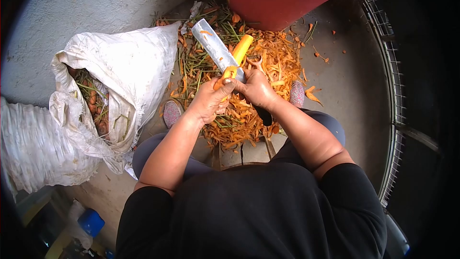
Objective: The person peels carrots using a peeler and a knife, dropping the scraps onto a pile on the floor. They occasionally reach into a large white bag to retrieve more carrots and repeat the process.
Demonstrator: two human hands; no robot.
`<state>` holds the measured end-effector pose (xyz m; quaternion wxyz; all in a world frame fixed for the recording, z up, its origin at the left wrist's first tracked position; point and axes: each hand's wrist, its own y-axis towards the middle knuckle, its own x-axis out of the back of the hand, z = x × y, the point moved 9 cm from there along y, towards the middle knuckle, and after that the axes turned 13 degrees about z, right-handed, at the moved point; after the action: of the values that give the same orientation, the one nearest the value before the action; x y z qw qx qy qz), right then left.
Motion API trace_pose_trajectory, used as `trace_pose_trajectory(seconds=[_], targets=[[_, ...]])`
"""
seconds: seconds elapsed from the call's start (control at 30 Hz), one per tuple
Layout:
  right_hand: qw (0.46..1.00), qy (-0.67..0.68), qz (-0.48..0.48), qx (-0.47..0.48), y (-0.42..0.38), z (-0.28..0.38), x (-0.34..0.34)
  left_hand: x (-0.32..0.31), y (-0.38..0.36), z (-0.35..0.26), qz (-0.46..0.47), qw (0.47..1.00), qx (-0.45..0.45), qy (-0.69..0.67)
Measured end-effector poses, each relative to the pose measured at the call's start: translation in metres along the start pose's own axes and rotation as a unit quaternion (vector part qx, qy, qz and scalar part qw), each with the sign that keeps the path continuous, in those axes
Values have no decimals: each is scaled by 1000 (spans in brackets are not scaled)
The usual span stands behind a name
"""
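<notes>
Left grip (211,101) closed round a carrot (243,48), right grip (258,89) round a knife (211,43); peelings (278,60) below, sack (129,62) left, red bin (280,1) ahead.

- Knife blade (209,41): no readable marking.
- White sack (139,62): no readable print (its cloth is creased).
- Red bucket (282,2): no readable label or brand.
- Black shirt (263,211): no readable lettering or number.
- Elsewhere: nothing legible.
</notes>
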<state>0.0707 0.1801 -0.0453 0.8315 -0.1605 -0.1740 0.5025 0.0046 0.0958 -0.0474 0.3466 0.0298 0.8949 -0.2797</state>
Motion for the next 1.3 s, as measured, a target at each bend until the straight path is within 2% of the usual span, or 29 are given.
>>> trace_pose_trajectory(seconds=[0.17, 0.27, 0.37, 0.4, 0.43, 0.5, 0.53, 0.63, 0.67, 0.77, 0.8, 0.9, 0.93, 1.03, 1.13, 1.23, 1.3], targets=[[996, -30, -44, 76, 4, 0, 4, -2, 0, 6, 11, 997, 20, -68], [998, -20, -50, 13, -1, 10, 8, -9, -2, -10, 9, 998, -36, -44], [987, 124, -90, 51, -5, 16, 20, -3, -4, -21, 37, 996, -58, -48], [986, 132, -98, 10, -8, 12, 28, -1, -5, -25, 45, 995, -74, -55], [982, 134, -133, 17, -16, 25, 39, 1, -6, -28, 48, 994, -80, -62], [979, 48, -193, 51, -18, 26, 60, 2, -7, -33, 54, 991, -92, -76], [978, -39, -204, 8, -17, 21, 67, 3, -7, -33, 57, 990, -97, -81], [972, -78, -220, 14, -20, 22, 70, 2, -5, -34, 73, 991, -87, -75], [973, -60, -214, 54, -21, 29, 66, 0, -5, -33, 76, 992, -77, -70], [987, -115, -108, 9, -20, 40, 42, -1, -5, -31, 73, 995, -58, -42], [979, -167, -106, 44, -19, 44, 35, 2, -5, -29, 63, 996, -61, -27], [977, -180, -90, 75, -20, 47, 27, 10, -3, -32, 36, 996, -81, 27], [981, -169, -81, 53, -20, 47, 26, 11, -3, -34, 27, 995, -89, 46], [981, -170, -81, 49, -16, 40, 26, 10, -6, -32, -27, 993, -82, -82], [994, -81, -59, 43, -16, 37, 23, 29, -3, -30, -70, 983, -137, -99], [987, -78, -66, 125, -21, 51, 11, 40, 0, -17, -55, 976, -96, -189], [982, -156, -51, 95, -23, 55, 5, 36, 1, -17, -55, 977, -109, -176]])
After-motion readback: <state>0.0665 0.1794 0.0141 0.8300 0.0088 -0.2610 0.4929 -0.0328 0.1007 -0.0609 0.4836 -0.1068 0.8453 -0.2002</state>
